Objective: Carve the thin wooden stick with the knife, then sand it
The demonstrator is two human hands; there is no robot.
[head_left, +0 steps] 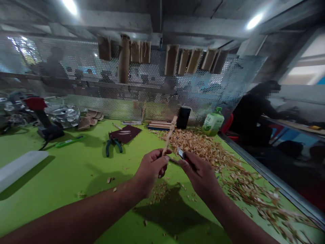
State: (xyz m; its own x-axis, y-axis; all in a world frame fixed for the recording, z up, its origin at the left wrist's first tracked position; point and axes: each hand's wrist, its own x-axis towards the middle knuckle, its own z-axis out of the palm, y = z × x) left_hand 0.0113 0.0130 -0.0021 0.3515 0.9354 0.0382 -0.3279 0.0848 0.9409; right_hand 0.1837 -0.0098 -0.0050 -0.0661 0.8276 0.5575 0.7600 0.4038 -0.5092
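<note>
My left hand is closed around the lower end of a thin carved wooden stick, which points up and slightly to the right. Just right of it, my right hand grips a knife with a short pale blade and a dark and red handle. The blade is close to the stick; whether they touch, I cannot tell. Wood shavings are heaped behind and to the right of my hands, and small chips lie on the green table below.
Blue-handled pliers and dark red sandpaper lie left of centre. A green bottle and black phone stand at the back. At left are a white box and green cutter. A person sits at right.
</note>
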